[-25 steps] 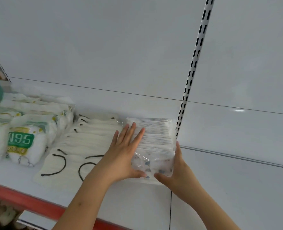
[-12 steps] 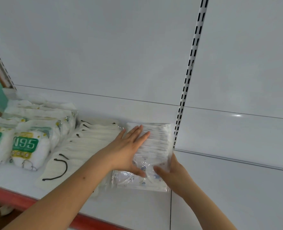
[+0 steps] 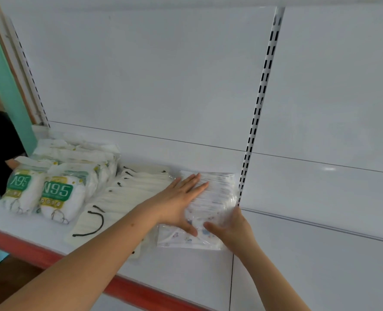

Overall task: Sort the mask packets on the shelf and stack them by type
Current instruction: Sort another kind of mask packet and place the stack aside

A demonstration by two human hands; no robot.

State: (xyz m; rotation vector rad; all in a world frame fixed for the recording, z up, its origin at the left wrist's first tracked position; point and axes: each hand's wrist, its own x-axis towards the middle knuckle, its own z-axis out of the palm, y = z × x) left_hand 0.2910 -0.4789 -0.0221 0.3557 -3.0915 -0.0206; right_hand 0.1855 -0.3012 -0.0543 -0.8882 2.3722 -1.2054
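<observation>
The left hand (image 3: 181, 203) lies flat, fingers straight, pressing on top of a stack of clear mask packets (image 3: 210, 198) that sits on the white shelf (image 3: 186, 272), close against the slotted upright (image 3: 253, 122) at the back. The right hand (image 3: 231, 227) cups the stack's right front corner, thumb on the lowest packet's printed face, fingers bent round the side. Just left of this stack lies a row of cream masks with black ear loops (image 3: 123, 198), overlapping one another. Further left stand puffy white packets marked N95 (image 3: 58, 194) in green. The shelf's front edge is red.
</observation>
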